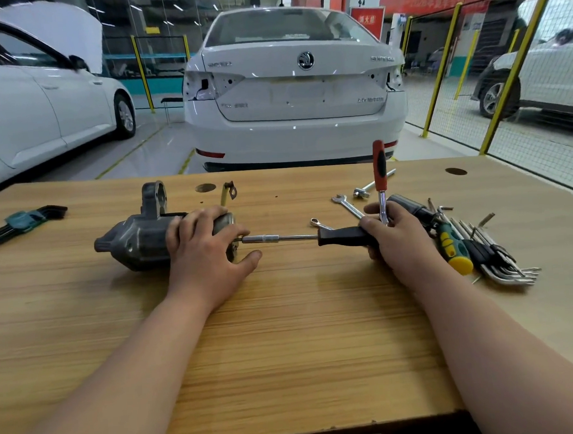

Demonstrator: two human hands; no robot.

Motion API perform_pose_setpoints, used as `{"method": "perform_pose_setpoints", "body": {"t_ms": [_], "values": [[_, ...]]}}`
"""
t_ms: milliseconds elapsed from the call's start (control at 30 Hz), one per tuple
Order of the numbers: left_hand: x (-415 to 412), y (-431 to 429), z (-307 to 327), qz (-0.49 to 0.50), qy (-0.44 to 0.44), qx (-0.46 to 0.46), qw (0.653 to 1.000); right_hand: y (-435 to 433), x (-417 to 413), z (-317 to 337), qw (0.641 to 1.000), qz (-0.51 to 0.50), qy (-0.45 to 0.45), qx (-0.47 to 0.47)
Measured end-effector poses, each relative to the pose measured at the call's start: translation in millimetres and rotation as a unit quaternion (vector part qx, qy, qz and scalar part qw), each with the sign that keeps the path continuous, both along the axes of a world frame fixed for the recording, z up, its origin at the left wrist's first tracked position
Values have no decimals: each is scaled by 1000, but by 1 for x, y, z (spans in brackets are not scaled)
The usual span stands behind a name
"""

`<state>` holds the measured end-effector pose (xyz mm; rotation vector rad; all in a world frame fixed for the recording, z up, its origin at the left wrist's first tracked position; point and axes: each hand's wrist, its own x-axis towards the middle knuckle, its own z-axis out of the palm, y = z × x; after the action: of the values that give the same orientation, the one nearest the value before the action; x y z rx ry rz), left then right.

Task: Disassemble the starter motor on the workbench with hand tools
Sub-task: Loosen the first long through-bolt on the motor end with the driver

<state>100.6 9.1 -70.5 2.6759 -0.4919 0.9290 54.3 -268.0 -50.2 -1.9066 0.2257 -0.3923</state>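
The grey starter motor (135, 239) lies on its side on the wooden workbench (285, 334), nose to the left. My left hand (203, 252) lies over its right end, fingers curled on the body, thumb spread below. My right hand (397, 237) grips the black handle of a socket driver (341, 237), whose chrome shaft and socket (273, 239) run left into the motor's end face. A red-and-black ratchet handle (380, 171) stands upright just behind that hand.
Hex keys and a green-yellow screwdriver (454, 248) lie at the right with a black cylinder (412, 205). Spanners (346, 203) and a long bolt (373, 183) sit behind. A hex key set (20, 223) lies far left. A white car (293, 82) stands beyond the bench.
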Motion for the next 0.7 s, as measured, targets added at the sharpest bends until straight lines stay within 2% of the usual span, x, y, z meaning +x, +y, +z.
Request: {"method": "perform_pose_setpoints", "body": {"t_ms": [100, 333, 533, 700], "values": [[-1, 0, 1, -1, 6, 4, 1000, -4, 1, -1, 996, 41, -1, 74], [0, 1, 0, -1, 8, 5, 1000, -1, 5, -3, 992, 53, -18, 114], [1, 1, 0, -12, 14, -16, 1000, -2, 4, -1, 996, 59, -8, 67], [2, 0, -1, -21, 0, -34, 999, -2, 4, 0, 994, 51, -12, 98]]}}
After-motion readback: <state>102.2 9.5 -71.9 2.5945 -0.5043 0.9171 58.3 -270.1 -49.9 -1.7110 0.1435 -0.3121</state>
